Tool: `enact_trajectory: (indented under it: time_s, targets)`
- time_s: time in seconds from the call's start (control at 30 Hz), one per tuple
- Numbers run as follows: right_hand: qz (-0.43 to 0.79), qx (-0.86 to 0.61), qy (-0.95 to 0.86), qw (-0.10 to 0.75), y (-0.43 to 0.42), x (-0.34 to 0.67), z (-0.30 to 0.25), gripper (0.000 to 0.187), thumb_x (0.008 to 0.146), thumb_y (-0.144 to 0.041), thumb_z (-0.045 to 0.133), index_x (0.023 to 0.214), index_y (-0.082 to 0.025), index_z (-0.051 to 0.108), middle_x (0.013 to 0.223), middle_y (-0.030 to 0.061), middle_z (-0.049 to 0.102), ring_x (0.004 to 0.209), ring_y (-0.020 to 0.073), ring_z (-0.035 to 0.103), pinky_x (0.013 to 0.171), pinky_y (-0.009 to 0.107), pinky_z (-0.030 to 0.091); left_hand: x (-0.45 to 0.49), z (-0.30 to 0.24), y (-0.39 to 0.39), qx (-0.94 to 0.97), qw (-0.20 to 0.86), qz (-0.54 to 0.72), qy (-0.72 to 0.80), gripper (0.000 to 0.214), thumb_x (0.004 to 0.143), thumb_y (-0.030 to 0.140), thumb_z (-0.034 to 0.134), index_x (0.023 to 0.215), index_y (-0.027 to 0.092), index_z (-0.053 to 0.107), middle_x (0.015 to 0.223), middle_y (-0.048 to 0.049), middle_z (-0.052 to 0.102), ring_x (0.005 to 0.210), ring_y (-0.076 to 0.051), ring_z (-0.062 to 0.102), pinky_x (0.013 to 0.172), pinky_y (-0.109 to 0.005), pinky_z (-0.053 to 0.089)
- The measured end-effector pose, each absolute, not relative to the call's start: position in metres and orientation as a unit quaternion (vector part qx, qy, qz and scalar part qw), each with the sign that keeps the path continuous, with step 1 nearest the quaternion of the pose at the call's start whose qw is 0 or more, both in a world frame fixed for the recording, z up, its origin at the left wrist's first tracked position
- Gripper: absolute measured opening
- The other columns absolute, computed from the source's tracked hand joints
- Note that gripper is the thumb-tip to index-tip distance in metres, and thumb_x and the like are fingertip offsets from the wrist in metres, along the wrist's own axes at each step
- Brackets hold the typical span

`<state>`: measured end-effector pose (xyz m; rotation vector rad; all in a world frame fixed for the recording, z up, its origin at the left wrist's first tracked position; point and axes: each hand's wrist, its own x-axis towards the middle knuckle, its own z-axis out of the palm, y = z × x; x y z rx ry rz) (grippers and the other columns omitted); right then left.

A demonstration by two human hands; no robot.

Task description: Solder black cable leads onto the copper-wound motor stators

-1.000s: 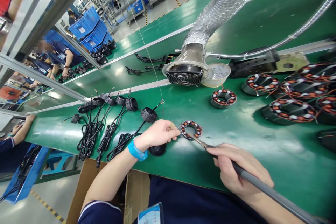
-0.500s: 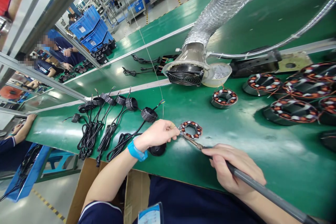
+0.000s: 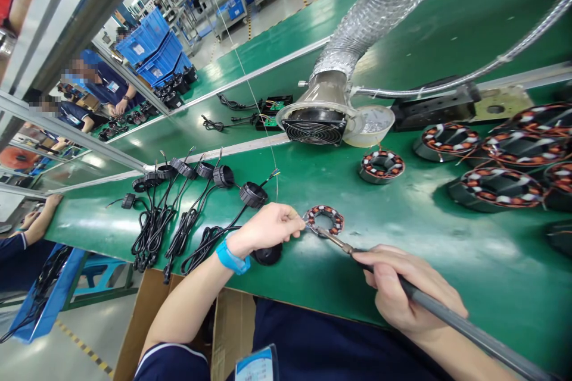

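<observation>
My left hand (image 3: 279, 226) is closed in a pinch at the left edge of a small motor stator (image 3: 331, 212) with copper windings and white insulators. Between its fingertips is a thin wire, its end too small to make out well. A soldering iron (image 3: 379, 265) with a grey handle is gripped in my right hand (image 3: 413, 289). Its metal tip reaches over the near left rim of the stator, close to my left fingertips; contact cannot be made out. A thin strand (image 3: 243, 62) hangs from above and passes behind my left hand.
Black cables with round caps (image 3: 253, 194) lie to the left. Another stator (image 3: 382, 166) and several larger ones (image 3: 496, 189) stand to the right. A fume extractor fan (image 3: 315, 126) with a foil duct (image 3: 357, 30) and a shallow bowl (image 3: 370, 126) are behind. Co-workers (image 3: 111, 92) sit at far left.
My right hand has drawn the soldering iron slightly right and toward me, its tip now a little away from my left fingertips. My left hand and the stator have barely moved.
</observation>
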<state>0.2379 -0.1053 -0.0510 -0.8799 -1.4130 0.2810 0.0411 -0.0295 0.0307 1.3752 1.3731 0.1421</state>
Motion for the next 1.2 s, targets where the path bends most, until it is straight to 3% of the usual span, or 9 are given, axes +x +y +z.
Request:
enact_trajectory:
  time_s: [0.63,1.2]
  targets:
    - [0.13,-0.327,-0.691,0.631,-0.1,0.239,-0.044,0.028,0.084,-0.002,0.054,0.095,-0.022,0.069,0.061,-0.0039,0.065,0.046,0.0129,0.06,0.048,0.026,0.052,0.041,0.03,-0.027,0.584,0.573,0.052,0.574,0.023,0.086,0.035,0.061,0.078,0.013,0.059,0.073,-0.001,0.063,0.057,-0.007,0.05,0.054,-0.019,0.041]
    - [0.14,-0.344,-0.642,0.67,-0.103,0.241,-0.051,0.029,0.084,0.0,0.054,0.098,-0.02,0.07,0.066,-0.001,0.066,0.048,0.0127,0.057,0.048,0.028,0.05,0.041,0.032,-0.027,0.576,0.574,0.058,0.579,0.022,0.085,0.034,0.063,0.079,0.013,0.059,0.072,0.0003,0.062,0.057,-0.006,0.049,0.053,-0.02,0.04]
